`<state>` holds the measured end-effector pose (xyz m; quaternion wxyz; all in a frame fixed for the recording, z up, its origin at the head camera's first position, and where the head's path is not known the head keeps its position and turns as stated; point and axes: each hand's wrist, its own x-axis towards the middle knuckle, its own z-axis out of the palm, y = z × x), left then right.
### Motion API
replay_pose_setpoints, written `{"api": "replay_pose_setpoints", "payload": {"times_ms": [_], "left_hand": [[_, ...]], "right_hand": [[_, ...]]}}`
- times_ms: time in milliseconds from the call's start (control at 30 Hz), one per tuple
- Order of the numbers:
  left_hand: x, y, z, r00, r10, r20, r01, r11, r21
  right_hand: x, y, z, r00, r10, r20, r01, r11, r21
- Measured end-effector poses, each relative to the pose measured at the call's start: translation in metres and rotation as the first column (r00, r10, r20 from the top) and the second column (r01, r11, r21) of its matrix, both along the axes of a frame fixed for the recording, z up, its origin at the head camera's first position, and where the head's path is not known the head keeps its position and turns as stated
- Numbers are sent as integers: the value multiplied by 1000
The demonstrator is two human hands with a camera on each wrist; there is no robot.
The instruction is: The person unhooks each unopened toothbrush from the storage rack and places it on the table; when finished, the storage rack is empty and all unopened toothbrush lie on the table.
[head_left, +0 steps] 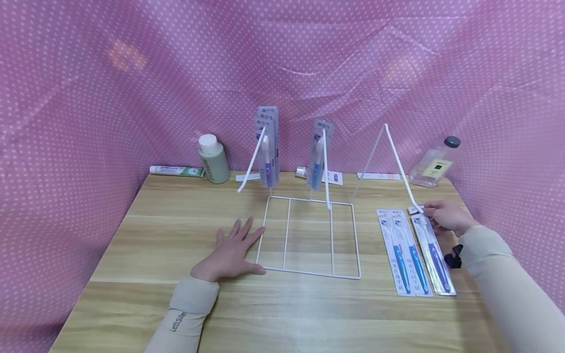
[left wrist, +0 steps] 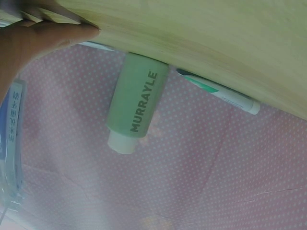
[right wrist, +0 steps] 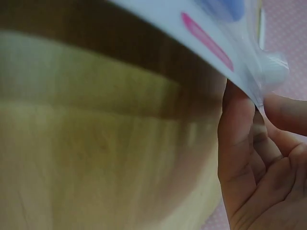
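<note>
My right hand (head_left: 450, 216) pinches the top end of a packaged toothbrush (head_left: 434, 257) with a purple handle. In the right wrist view, thumb and fingers grip the edge of its clear-fronted pack (right wrist: 206, 40). Two packaged toothbrushes with blue handles (head_left: 399, 257) lie to its left on the table. Fingers spread, my left hand (head_left: 231, 252) rests at the left side of a white wire display rack (head_left: 332, 240). Several toothbrush packs (head_left: 268, 162) hang on the rack's left hook, and packs with a blue brush (head_left: 317, 159) on the middle one. Its right hook (head_left: 399, 162) is bare.
Along the back edge stand a green bottle (head_left: 214, 162) and a clear bottle with a black cap (head_left: 434, 164). A toothpaste tube (head_left: 176, 170) lies at the back left, another tube (head_left: 333, 177) behind the rack. A pink dotted curtain (head_left: 220, 63) encloses the wooden table (head_left: 309, 314).
</note>
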<state>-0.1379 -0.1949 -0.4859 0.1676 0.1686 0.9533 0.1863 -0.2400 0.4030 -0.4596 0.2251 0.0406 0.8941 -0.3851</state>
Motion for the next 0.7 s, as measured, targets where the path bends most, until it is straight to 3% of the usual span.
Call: {"api": "replay_pose_setpoints", "payload": {"times_ms": [200,700], "left_hand": [[0,0,1,1000,-3,-6,3,1000,-7],[0,0,1,1000,-3,-1,3,1000,-9]], "right_hand": [[0,-12,-8,999,-33,-10,33,999,-3],[1,-22,-10,995,-85,-52,93,976,196]]}}
